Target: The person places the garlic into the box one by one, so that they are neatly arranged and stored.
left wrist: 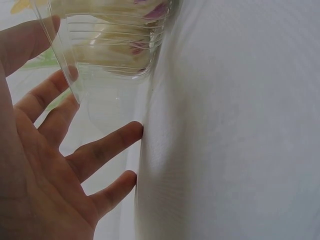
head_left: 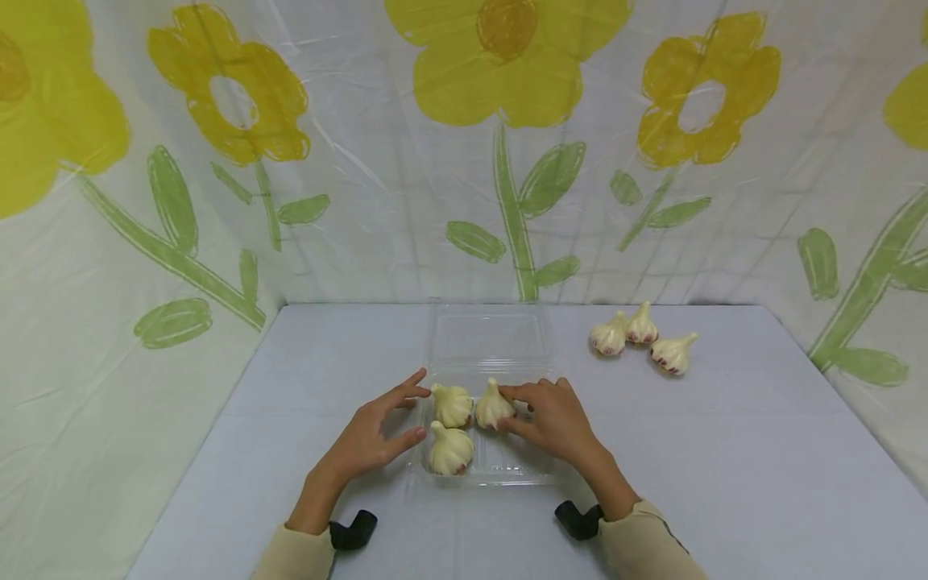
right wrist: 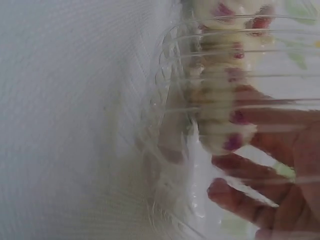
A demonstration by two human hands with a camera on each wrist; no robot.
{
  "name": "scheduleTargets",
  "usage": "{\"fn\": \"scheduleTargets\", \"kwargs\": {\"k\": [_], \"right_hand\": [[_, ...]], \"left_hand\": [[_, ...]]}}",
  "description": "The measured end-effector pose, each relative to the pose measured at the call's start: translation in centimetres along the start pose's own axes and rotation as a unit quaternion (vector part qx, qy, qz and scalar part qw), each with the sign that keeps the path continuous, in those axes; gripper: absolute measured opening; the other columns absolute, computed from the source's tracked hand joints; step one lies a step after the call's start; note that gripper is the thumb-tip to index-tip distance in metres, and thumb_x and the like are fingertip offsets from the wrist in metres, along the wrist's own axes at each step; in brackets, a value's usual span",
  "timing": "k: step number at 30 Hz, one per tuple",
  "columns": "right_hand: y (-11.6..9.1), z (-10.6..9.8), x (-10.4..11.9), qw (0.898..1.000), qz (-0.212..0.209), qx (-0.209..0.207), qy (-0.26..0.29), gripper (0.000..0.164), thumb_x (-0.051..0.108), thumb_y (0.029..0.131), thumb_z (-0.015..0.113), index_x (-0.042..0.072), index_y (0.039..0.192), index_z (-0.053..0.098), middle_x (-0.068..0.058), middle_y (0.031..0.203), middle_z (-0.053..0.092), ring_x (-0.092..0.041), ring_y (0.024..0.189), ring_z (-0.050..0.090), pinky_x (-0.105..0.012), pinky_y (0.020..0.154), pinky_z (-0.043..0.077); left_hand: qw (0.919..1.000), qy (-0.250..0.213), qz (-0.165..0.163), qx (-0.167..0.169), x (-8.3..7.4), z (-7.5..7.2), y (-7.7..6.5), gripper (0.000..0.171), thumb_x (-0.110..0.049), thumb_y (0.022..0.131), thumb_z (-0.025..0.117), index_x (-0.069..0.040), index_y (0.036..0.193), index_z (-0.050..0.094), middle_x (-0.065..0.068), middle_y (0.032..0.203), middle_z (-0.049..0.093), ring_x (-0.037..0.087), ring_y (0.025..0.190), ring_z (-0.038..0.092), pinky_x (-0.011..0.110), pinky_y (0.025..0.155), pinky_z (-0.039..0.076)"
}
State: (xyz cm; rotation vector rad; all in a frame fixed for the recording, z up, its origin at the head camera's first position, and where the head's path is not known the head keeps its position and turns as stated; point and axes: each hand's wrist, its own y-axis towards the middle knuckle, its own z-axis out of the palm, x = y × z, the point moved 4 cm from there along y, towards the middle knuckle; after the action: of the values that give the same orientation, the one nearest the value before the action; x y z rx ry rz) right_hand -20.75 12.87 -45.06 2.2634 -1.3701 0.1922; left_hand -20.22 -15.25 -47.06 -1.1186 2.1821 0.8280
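Observation:
A clear plastic clamshell box (head_left: 511,459) stands on the table with its lid (head_left: 489,337) folded back behind it. Two garlic bulbs sit in its left half, a rear one (head_left: 453,405) and a front one (head_left: 451,449). Between thumb and forefinger my right hand (head_left: 558,419) pinches a third garlic bulb (head_left: 492,405) inside the box, at the back beside the rear left bulb. My left hand (head_left: 373,427) is at the box's left side, fingers spread. In the left wrist view, its fingertips (left wrist: 72,74) lie at the clear rim, and the lower fingers reach down to the tabletop.
Three more garlic bulbs lie grouped at the back right of the white table (head_left: 725,451): one left (head_left: 609,336), one behind (head_left: 641,325), one right (head_left: 673,354). A hanging cloth (head_left: 362,217) with painted yellow flowers borders the table's back and sides.

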Motion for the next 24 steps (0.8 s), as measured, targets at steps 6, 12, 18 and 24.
{"fn": "scheduleTargets", "kwargs": {"k": [6, 12, 18, 24], "right_hand": [[0.26, 0.19, 0.08, 1.000, 0.012, 0.005, -0.012, 0.052, 0.041, 0.077, 0.086, 0.021, 0.124, 0.075, 0.005, 0.104, 0.080, -0.007, 0.065, 0.049, -0.027, 0.070, 0.027], [0.21, 0.25, 0.04, 1.000, 0.023, 0.002, -0.017, 0.054, 0.040, 0.077, 0.086, 0.020, 0.126, 0.074, 0.004, 0.108, 0.079, -0.007, 0.066, 0.048, -0.027, 0.069, 0.027], [0.08, 0.09, 0.10, 1.000, 0.017, -0.018, -0.004, 0.054, 0.038, 0.076, 0.087, 0.019, 0.125, 0.075, 0.005, 0.102, 0.080, -0.004, 0.061, 0.045, -0.026, 0.067, 0.024], [-0.05, 0.08, 0.07, 0.999, 0.020, -0.027, 0.013, 0.055, 0.037, 0.076, 0.088, 0.019, 0.127, 0.074, 0.005, 0.098, 0.079, -0.002, 0.062, 0.048, -0.026, 0.068, 0.025]], "left_hand": [[1.0000, -0.005, 0.003, 0.002, 0.03, 0.03, -0.01, 0.051, -0.030, 0.094, 0.072, -0.015, 0.140, 0.058, -0.001, 0.165, 0.037, 0.032, 0.122, 0.067, 0.066, 0.107, 0.043], [1.0000, -0.004, 0.001, 0.002, 0.02, 0.04, 0.00, 0.051, -0.032, 0.094, 0.072, -0.016, 0.140, 0.058, -0.002, 0.165, 0.037, 0.032, 0.122, 0.067, 0.066, 0.108, 0.042], [1.0000, 0.002, -0.001, 0.000, -0.02, 0.03, 0.05, 0.051, -0.033, 0.094, 0.072, -0.018, 0.140, 0.058, -0.004, 0.165, 0.037, 0.030, 0.123, 0.067, 0.065, 0.108, 0.043], [1.0000, 0.005, -0.003, -0.001, 0.05, 0.04, -0.02, 0.051, -0.033, 0.094, 0.072, -0.018, 0.141, 0.057, -0.005, 0.165, 0.036, 0.029, 0.123, 0.067, 0.064, 0.108, 0.044]]}}
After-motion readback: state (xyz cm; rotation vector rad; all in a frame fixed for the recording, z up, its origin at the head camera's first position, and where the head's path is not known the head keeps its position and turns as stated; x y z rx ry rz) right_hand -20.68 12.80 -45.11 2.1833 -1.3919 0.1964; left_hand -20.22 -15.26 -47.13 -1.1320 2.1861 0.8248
